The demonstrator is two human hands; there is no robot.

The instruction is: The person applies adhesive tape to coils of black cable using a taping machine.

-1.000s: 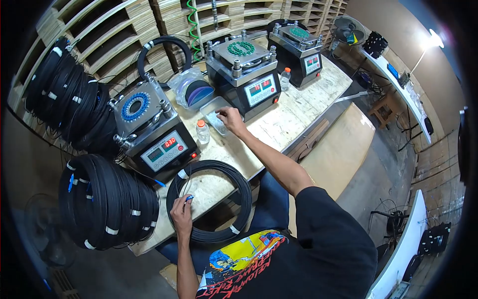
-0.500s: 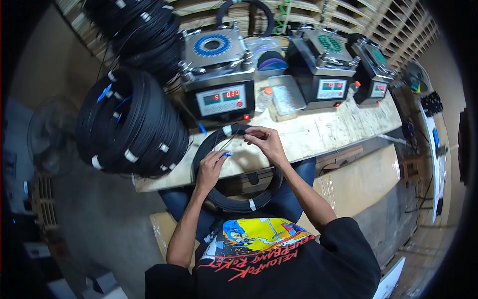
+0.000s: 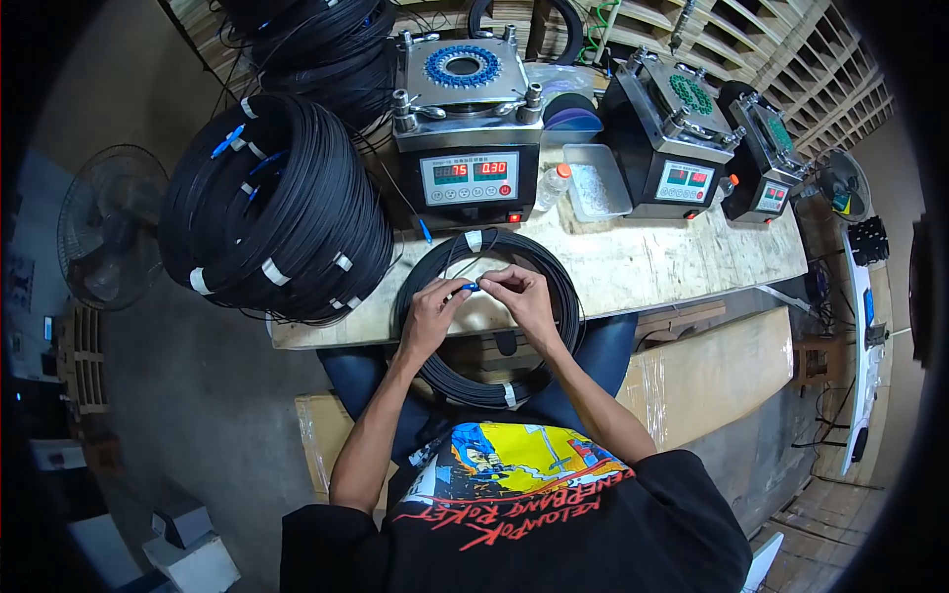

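A coil of black cable with white tape bands rests partly on the table's front edge and partly over the lap. Above its open middle, my left hand pinches a small blue connector at the end of a thin black cable. My right hand meets it from the right, thumb and fingertips closed at the connector's tip. Whether those right fingertips grip the connector or a small cap on it is too small to tell.
Tall stacks of black coils stand left on the wooden table. Behind are three machines, the nearest with a red display. A bottle and a clear tray sit between machines. A fan stands far left.
My right hand has come down and left to the blue connector, and my left hand has moved slightly right. The view has shifted, and the nearest machine's left display reads differently.
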